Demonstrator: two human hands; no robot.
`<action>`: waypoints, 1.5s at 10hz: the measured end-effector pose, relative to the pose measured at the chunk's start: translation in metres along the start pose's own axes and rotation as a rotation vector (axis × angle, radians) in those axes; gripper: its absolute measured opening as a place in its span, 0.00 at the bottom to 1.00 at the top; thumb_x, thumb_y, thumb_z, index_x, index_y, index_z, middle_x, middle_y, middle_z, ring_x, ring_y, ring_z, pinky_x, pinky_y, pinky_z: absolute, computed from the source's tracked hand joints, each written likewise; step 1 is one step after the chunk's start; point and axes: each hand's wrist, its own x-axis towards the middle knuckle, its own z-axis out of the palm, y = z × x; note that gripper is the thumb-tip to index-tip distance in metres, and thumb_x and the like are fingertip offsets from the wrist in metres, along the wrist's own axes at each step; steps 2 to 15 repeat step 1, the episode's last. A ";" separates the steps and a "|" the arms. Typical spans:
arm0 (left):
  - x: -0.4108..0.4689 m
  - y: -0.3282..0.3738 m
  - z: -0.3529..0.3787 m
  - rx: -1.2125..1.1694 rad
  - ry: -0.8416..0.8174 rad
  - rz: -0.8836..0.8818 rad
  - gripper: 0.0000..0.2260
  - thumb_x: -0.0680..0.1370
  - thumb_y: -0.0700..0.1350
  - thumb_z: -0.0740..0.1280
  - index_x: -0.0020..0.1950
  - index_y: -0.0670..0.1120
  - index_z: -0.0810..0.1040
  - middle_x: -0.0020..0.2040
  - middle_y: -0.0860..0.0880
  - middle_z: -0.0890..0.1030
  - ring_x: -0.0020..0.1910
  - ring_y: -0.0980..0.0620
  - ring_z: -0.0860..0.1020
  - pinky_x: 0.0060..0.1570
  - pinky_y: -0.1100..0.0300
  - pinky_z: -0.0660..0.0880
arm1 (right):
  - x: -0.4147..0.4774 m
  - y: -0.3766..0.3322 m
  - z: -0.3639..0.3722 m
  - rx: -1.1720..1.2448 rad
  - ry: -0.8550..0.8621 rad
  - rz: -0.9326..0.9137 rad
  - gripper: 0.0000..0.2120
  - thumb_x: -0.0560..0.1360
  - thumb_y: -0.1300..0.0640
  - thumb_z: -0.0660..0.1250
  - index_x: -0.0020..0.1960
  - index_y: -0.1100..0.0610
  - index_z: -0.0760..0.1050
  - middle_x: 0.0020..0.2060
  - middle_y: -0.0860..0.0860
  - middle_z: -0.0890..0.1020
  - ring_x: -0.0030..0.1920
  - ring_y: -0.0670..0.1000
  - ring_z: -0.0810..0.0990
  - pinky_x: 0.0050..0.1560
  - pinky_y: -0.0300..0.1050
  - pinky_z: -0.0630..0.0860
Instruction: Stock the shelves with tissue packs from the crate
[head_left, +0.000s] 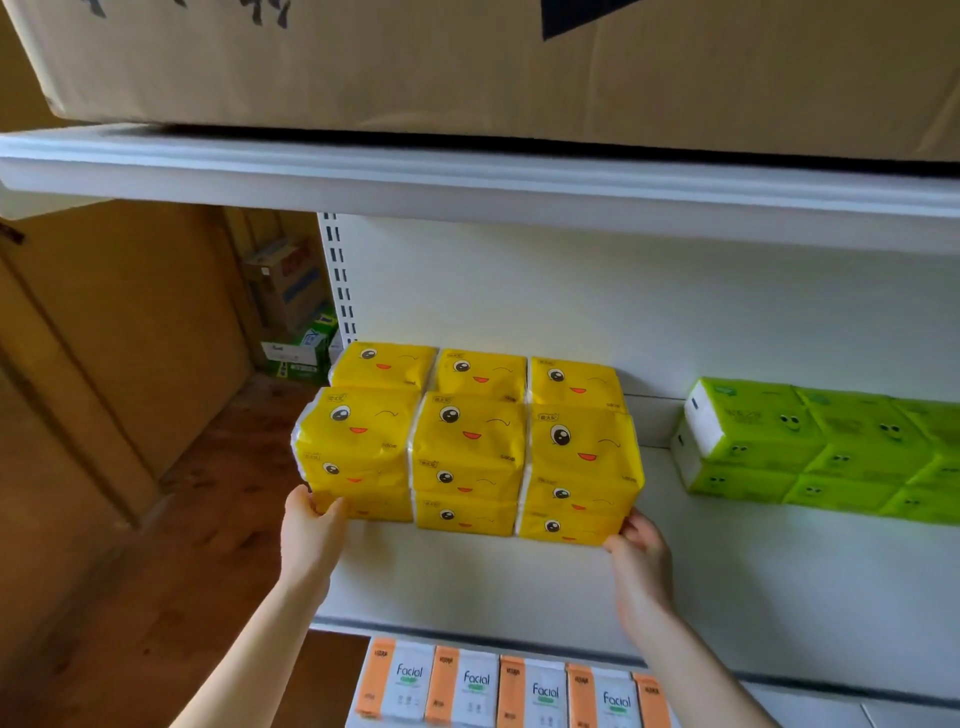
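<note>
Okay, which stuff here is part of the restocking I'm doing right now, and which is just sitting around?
In the job: yellow tissue packs, gripped at the bottom corners by the left hand and right hand; the white shelf under them.
Just there: green tissue packs, orange-and-white Facial packs below, cardboard box on top.

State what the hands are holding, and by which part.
The yellow tissue packs on the white shelf: the left hand grips the stack's bottom left corner, the right hand its bottom right corner.

tissue packs (467, 441) on shelf (727, 571), box (467, 57) above
</note>
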 end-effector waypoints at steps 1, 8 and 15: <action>-0.009 0.000 0.005 -0.001 0.078 0.009 0.06 0.76 0.36 0.63 0.41 0.37 0.67 0.35 0.37 0.70 0.36 0.39 0.69 0.33 0.53 0.66 | -0.010 0.003 0.001 0.070 0.092 -0.004 0.12 0.73 0.70 0.63 0.53 0.58 0.75 0.48 0.57 0.80 0.44 0.51 0.76 0.44 0.41 0.70; -0.009 0.000 0.005 -0.001 0.078 0.009 0.06 0.76 0.36 0.63 0.41 0.37 0.67 0.35 0.37 0.70 0.36 0.39 0.69 0.33 0.53 0.66 | -0.010 0.003 0.001 0.070 0.092 -0.004 0.12 0.73 0.70 0.63 0.53 0.58 0.75 0.48 0.57 0.80 0.44 0.51 0.76 0.44 0.41 0.70; -0.009 0.000 0.005 -0.001 0.078 0.009 0.06 0.76 0.36 0.63 0.41 0.37 0.67 0.35 0.37 0.70 0.36 0.39 0.69 0.33 0.53 0.66 | -0.010 0.003 0.001 0.070 0.092 -0.004 0.12 0.73 0.70 0.63 0.53 0.58 0.75 0.48 0.57 0.80 0.44 0.51 0.76 0.44 0.41 0.70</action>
